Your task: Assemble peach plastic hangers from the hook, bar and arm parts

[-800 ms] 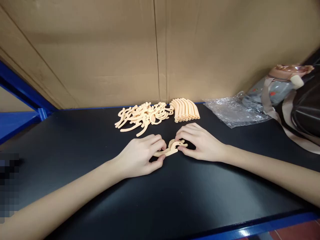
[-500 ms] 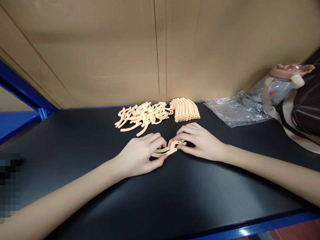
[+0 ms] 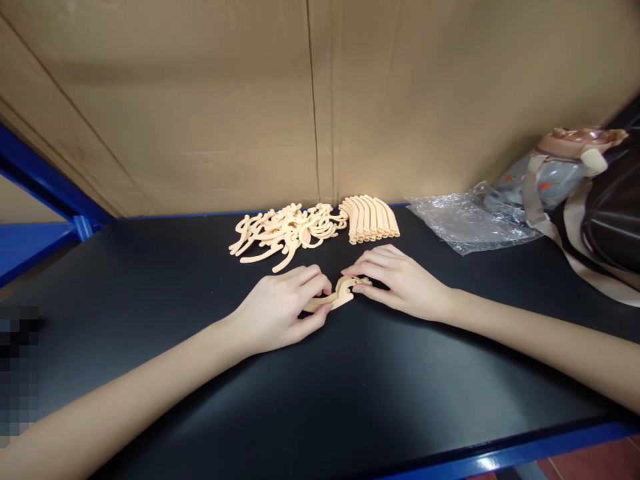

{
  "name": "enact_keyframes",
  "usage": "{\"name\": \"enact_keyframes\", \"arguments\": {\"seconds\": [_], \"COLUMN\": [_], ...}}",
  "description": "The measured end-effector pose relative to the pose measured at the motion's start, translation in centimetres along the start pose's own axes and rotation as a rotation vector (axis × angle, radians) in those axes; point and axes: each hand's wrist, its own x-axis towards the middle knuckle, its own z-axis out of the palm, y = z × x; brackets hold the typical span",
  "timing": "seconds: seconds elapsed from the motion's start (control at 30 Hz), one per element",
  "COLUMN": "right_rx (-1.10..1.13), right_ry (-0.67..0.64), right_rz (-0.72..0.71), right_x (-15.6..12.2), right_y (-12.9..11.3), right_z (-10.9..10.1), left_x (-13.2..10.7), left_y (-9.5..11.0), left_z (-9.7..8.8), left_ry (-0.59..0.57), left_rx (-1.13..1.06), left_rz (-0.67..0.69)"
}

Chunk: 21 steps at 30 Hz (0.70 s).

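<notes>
Both my hands meet over a small stack of pale orange curved plastic hook pieces lying on the black tabletop. My left hand pinches the stack's left end between thumb and fingers. My right hand grips its right end, fingers curled over it. Behind them lies a loose pile of the same curved pieces, and beside that a neat row of pale orange tubes.
A crumpled clear plastic bag lies at the back right. Further right are a grey bottle with a pink lid and a dark bag with a beige strap. Cardboard walls the back. Blue frame rails run along the left.
Both hands and the held stack have shifted slightly left and away from me; the grip looks the same.
</notes>
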Motion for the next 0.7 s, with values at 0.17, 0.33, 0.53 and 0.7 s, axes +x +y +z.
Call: {"name": "enact_keyframes", "arguments": {"seconds": [0.17, 0.33, 0.53, 0.7], "right_rx": [0.002, -0.015, -0.002, 0.006], "right_ry": [0.007, 0.037, 0.032, 0.020], "right_rz": [0.014, 0.016, 0.019, 0.018], "right_x": [0.0, 0.0, 0.1, 0.1], "right_y": [0.0, -0.1, -0.2, -0.3], "right_z": [-0.1, -0.1, -0.2, -0.3], "left_x": [-0.1, 0.2, 0.5, 0.8], "left_y": [-0.3, -1.6, -3.9, -4.4], "left_z": [0.0, 0.0, 0.5, 0.5], "left_ry": [0.098, 0.215, 0.136, -0.012], "left_rx": [0.060, 0.149, 0.202, 0.311], "left_rz": [-0.032, -0.135, -0.186, -0.107]}}
